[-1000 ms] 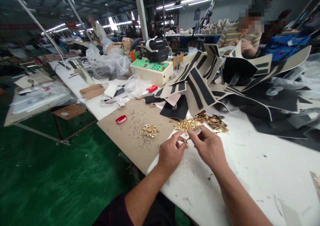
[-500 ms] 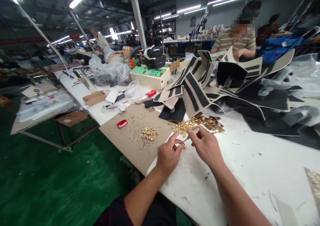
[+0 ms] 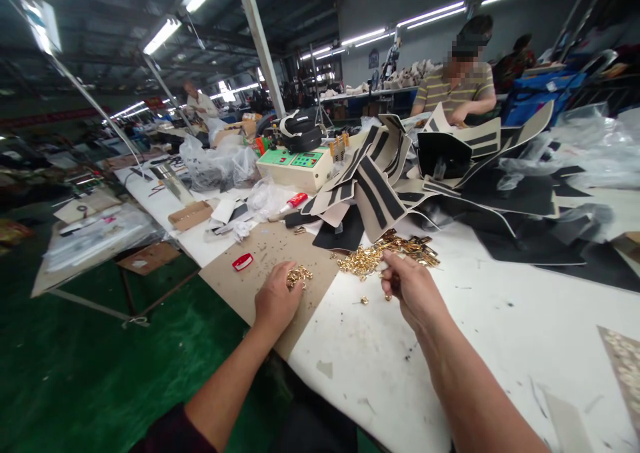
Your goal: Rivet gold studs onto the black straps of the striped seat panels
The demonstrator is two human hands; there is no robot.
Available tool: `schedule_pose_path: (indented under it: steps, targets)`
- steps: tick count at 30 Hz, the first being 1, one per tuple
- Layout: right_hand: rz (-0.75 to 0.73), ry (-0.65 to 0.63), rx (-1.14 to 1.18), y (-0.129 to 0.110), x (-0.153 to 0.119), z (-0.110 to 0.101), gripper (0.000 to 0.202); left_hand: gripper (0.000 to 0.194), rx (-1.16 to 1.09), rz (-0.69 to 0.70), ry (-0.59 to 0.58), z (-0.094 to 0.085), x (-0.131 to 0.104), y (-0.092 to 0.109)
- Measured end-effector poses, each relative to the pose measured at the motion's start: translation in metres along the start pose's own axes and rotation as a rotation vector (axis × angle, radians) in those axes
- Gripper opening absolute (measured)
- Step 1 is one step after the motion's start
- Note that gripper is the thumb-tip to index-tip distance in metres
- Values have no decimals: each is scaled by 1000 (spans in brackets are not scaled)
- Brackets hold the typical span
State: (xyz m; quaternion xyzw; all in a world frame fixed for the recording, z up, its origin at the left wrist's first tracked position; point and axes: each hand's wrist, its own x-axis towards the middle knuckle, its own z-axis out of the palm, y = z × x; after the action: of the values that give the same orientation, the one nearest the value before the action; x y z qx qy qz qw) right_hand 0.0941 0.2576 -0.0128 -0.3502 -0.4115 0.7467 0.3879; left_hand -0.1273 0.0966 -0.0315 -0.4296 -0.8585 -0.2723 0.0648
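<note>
My left hand [image 3: 278,297] is at the small gold pile [image 3: 299,276] on the brown board [image 3: 225,273]; its fingertips are partly hidden, and I cannot make out a held piece. My right hand [image 3: 407,283] is closed over the white table, with its fingers curled round something I cannot make out. Just beyond it spreads a larger heap of gold metal pieces [image 3: 361,261]. Between the hands a small gold piece [image 3: 364,300] lies alone on the white surface.
Black and beige panels [image 3: 377,196] are piled behind the gold heap. A green-topped control box [image 3: 295,166], a red oval object [image 3: 243,261] and an open cardboard box [image 3: 190,215] stand further left. Across the table sits a person in a striped shirt [image 3: 455,93].
My left hand has moved left from the small piece near my right hand to the small gold pile. That piece now lies on the table. The view has shifted slightly.
</note>
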Motion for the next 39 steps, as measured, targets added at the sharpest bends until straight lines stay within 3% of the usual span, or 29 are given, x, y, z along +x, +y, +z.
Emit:
schedule_pose_path:
  steps: [4, 8, 13, 18, 29, 34, 39]
  targets:
    - [20, 10, 71, -3, 0, 1, 45, 30, -87, 137, -2, 11, -11, 28]
    - [59, 19, 156, -8, 0, 0, 43, 18, -202, 306, -141, 35, -21, 75]
    - [72, 24, 216, -11, 3, -2, 40, 22, -161, 378, -280, 61, -20, 116]
    - [9, 54, 283, -15, 7, -6, 34, 15, -77, 417, -362, 73, -15, 126]
    - [-41, 98, 258, -12, 8, -6, 34, 11, -139, 464, -410, 76, -16, 126]
    - [-76, 111, 199, -12, 7, -6, 35, 9, -388, 330, -411, 75, -13, 121]
    - [-133, 115, 77, -7, 3, -2, 37, 18, -1023, -224, -430, 58, -9, 102]
